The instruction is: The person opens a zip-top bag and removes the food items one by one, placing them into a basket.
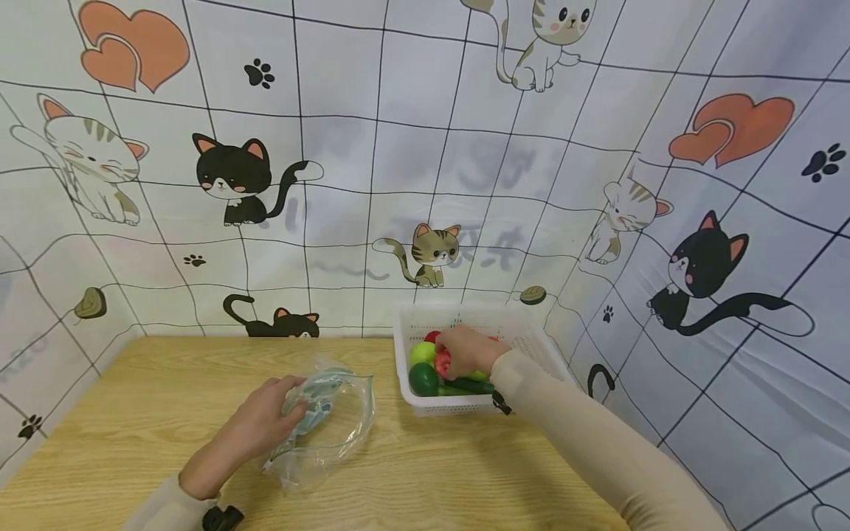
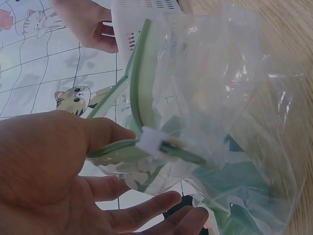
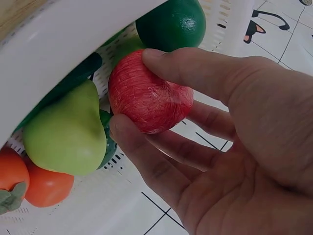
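Note:
My left hand (image 1: 255, 417) holds a clear zip bag (image 2: 234, 98) by its green-edged mouth, thumb on one side and fingers on the other. The bag's mouth gapes, and a white slider shows near the thumb in the left wrist view. Over at the white basket (image 1: 425, 404), my right hand (image 1: 471, 350) reaches inside. It grips a red apple (image 3: 146, 93) between thumb and fingers. Close to the apple lie a dark green round item (image 3: 171, 24), a light green pear-shaped fruit (image 3: 66, 132) and a long dark green vegetable (image 3: 63, 81).
Orange-red persimmons (image 3: 49, 186) sit in the basket too. A yellow-green fruit (image 1: 422, 352) lies near its left wall. The wooden table (image 1: 425, 479) carries bag and basket. Behind and to the right hangs a cat-print cloth (image 1: 345, 162).

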`<state>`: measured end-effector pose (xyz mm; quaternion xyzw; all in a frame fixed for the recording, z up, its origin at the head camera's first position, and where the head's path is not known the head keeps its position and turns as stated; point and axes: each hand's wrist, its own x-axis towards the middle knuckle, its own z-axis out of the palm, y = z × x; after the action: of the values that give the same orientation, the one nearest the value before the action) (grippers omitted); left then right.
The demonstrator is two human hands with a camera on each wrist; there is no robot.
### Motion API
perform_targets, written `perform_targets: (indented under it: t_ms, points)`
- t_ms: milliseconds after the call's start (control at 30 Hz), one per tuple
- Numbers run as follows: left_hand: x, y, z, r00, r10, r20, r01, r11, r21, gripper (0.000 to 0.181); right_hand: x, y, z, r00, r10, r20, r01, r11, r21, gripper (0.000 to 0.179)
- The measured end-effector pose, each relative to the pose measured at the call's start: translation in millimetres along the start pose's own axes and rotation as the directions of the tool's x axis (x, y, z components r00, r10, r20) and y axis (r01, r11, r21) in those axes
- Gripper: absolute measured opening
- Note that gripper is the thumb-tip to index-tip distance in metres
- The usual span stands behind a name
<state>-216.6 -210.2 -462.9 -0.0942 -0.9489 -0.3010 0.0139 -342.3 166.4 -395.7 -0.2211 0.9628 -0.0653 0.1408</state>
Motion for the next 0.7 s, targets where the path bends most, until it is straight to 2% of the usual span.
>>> perform_targets:
  t_ms: [167,700]
  points:
    - [0.1,1.0,0.5,1.000,0.002,0.006,-0.002,1.000,-0.003,0.052,-0.4,-0.7,1.8,1.000,0.005,0.001,-0.005,1.000,-0.006,0.050]
    - [-1.2,1.2,-0.3,1.000,0.014,-0.005,-0.014,1.000,-0.003,0.051,-3.1,-1.1,2.0,1.000,0.014,-0.007,-0.014,1.000,0.004,0.045]
